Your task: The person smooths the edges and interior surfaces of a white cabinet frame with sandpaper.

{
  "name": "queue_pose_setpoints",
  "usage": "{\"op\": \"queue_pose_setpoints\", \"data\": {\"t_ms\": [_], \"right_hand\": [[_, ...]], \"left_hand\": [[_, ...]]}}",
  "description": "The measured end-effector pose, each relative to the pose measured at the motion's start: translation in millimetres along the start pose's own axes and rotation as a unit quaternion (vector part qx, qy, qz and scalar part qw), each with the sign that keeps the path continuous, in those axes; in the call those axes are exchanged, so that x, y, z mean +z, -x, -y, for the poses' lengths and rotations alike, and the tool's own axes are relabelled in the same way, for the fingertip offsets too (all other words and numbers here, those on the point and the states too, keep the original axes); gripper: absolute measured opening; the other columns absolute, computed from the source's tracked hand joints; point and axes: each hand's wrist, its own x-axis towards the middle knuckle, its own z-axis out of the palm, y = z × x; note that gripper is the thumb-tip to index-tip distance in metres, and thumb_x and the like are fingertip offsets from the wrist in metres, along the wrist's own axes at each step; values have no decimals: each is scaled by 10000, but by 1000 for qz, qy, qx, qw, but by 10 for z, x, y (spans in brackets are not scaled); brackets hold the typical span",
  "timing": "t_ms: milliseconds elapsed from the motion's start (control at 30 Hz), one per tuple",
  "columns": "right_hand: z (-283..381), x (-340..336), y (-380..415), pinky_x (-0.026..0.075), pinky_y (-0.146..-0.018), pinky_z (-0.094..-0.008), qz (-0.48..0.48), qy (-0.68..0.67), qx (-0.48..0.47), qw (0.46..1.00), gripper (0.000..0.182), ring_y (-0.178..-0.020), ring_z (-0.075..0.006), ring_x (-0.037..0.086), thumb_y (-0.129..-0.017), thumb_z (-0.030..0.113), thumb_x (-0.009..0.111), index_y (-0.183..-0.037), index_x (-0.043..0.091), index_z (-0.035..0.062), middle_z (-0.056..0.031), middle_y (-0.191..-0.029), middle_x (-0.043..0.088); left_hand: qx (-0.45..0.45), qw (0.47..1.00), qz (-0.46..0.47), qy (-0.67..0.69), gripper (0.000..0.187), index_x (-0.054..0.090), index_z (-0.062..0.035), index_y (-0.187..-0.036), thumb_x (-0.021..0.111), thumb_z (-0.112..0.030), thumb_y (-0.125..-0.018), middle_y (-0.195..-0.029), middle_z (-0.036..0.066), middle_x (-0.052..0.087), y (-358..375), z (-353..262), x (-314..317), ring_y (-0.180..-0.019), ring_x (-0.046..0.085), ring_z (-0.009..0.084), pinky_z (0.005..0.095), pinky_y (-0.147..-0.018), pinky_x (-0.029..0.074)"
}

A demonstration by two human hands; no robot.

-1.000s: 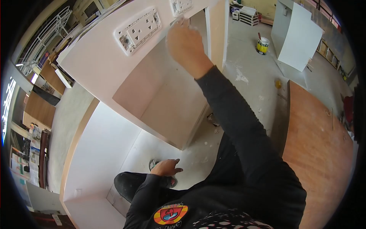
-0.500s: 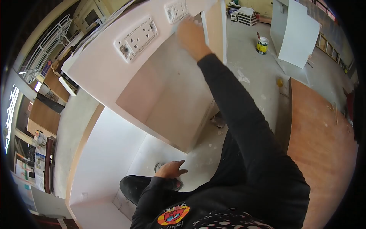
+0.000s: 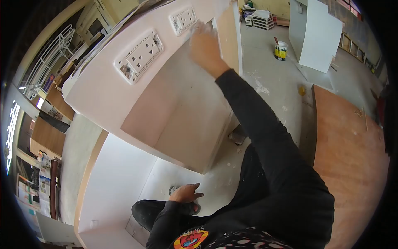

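Note:
My right hand [image 3: 206, 49] is raised against the pinkish-white cabinet panel [image 3: 97, 83], beside the farther socket outlet [image 3: 183, 20]. Its fingers are curled and partly blurred at the tips; whatever they hold is hidden. A nearer socket outlet [image 3: 139, 57] is set in the same panel, its mounting frame bare of a cover plate. Below the panel opens a pale recess [image 3: 178, 99]. Lower down, my left hand [image 3: 186, 193] rests at my bent knee, fingers stretched and apart, holding nothing.
A white side panel [image 3: 116, 166] with a wood-coloured edge stands at the lower left. To the right is a large brown wooden board [image 3: 348, 153]. A paint bucket [image 3: 280, 51] with a handle sticking out stands on the floor near a tall white cabinet [image 3: 319, 37].
The panel and outlets have shifted slightly left and down in view. My right hand stays near the farther outlet, now slightly lower; my left hand remains at the knee.

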Motion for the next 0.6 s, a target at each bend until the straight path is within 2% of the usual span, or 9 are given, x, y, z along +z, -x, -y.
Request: {"op": "queue_pose_setpoints", "data": {"t_ms": [33, 100, 233, 300, 333, 400, 433, 500, 600], "right_hand": [[-157, 113, -86, 348, -971, -554, 0, 0, 1, 1000, 668, -1159, -389, 497, -846, 190, 520, -1382, 266, -118, -279, -1275, 492], [-604, 343, -400, 245, -1065, -586, 81, -131, 99, 983, 765, -1322, -407, 354, -786, 136, 514, -1435, 174, -85, -283, -1413, 369], [-758, 432, -463, 215, -1080, -584, 140, -234, 131, 953, 852, -1336, -438, 317, -726, 117, 531, -1445, 121, -84, -313, -1446, 292], [-549, 426, -281, 218, -1097, -541, 28, -296, 10, 955, 870, -1353, -455, 269, -698, 88, 519, -1440, 105, -98, -341, -1462, 221], [-471, 350, -246, 218, -1097, -541, 25, -292, 5, 956, 870, -1353, -455, 269, -698, 88, 519, -1440, 105, -98, -341, -1462, 221], [-365, 237, -138, 156, -1152, -366, 29, -313, 23, 949, 864, -1413, -356, 184, -718, 49, 510, -1443, 65, -101, -324, -1475, 208], [-505, 358, -205, 156, -1152, -366, 32, -314, 28, 949, 864, -1413, -356, 184, -718, 49, 510, -1443, 65, -101, -324, -1475, 208], [-654, 393, -485, 257, -1109, -434, 42, -404, 63, 911, 895, -1352, -495, 218, -670, 54, 506, -1434, 71, -113, -379, -1431, 234], [-452, 213, -298, 304, -1075, -413, 27, -383, 63, 921, 818, -1320, -486, 282, -682, 44, 508, -1402, 157, -125, -388, -1373, 318]], "left_hand": [[0, 1000, 1, -1, 650, 429, -19, -1356, 570, -433, -875, -1236, 218, 566, 4, -2, -19, -1147, 533, 364, 424, -966, 421], [10, 999, -19, 26, 654, 420, -21, -1363, 565, -435, -877, -1241, 214, 564, 23, -17, -63, -1149, 532, 363, 420, -967, 421], [0, 1000, -3, 15, 655, 414, -51, -1381, 555, -453, -883, -1288, 206, 537, 4, -25, -82, -1173, 515, 368, 418, -987, 402], [2, 1000, 25, 3, 655, 416, -45, -1377, 561, -449, -882, -1297, 201, 532, -39, -44, -65, -1178, 512, 362, 414, -989, 401], [7, 1000, 20, 1, 655, 416, -45, -1377, 561, -449, -882, -1297, 201, 532, -67, -50, -67, -1178, 512, 362, 414, -989, 401], [13, 1000, -1, 14, 655, 419, -38, -1373, 569, -442, -879, -1287, 201, 540, -38, -40, -30, -1174, 516, 360, 414, -985, 404], [11, 1000, 4, 15, 655, 419, -38, -1373, 569, -442, -879, -1287, 201, 540, -30, -39, -14, -1174, 516, 360, 414, -985, 404], [18, 999, -22, 23, 654, 419, -47, -1376, 568, -443, -878, -1288, 202, 538, -33, -21, -44, -1178, 514, 358, 413, -988, 403], [-4, 1000, -1, 21, 652, 418, -51, -1378, 566, -444, -879, -1288, 207, 536, 10, -84, -108, -1180, 512, 357, 415, -987, 403]]}}
